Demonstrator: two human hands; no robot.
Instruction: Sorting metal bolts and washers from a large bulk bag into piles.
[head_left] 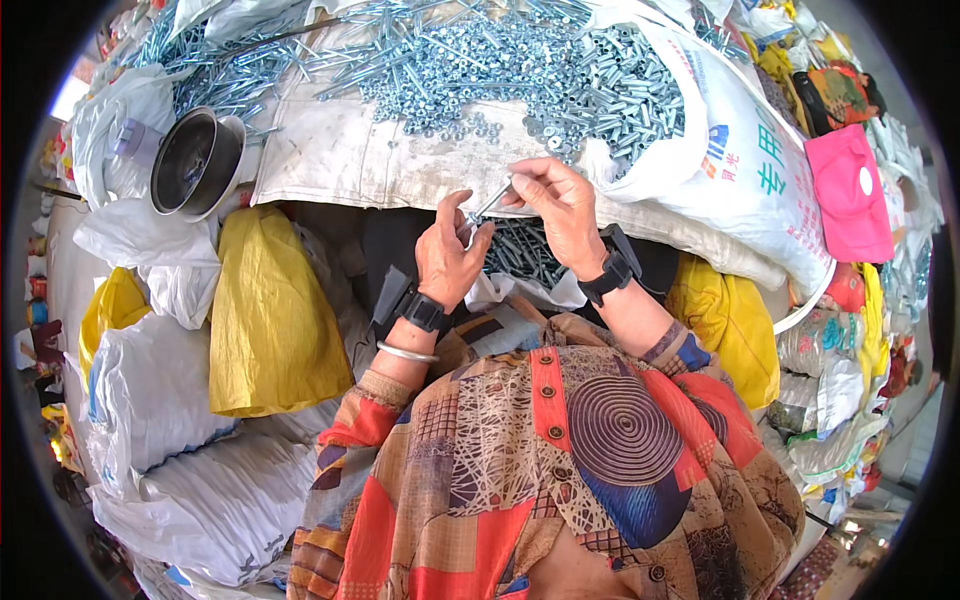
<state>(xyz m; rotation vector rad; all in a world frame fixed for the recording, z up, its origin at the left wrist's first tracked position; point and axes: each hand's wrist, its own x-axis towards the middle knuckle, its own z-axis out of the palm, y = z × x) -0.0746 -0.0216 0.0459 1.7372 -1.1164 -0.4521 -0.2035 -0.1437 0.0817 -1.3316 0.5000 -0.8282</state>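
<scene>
Between my two hands a slim metal bolt [491,199] is held at a slant, just past the near edge of the cloth-covered work surface. My left hand [450,252] has its thumb and fingers closed round the lower end, where a small part sits that I cannot make out clearly. The fingertips of my right hand [560,212] pinch the upper end. Beneath the hands, a pile of assembled-looking bolts [527,250] lies in a white bag at my lap. Farther off on the cloth [330,150] spread loose nuts and washers [440,90] and metal sleeves [630,95].
Long bolts [230,75] are heaped at the far left. A dark round pan [190,165] stands at the left edge. Yellow sacks [265,320] and white sacks [160,400] crowd my left side. At right lie a printed white sack [735,170] and a pink cloth item [848,195].
</scene>
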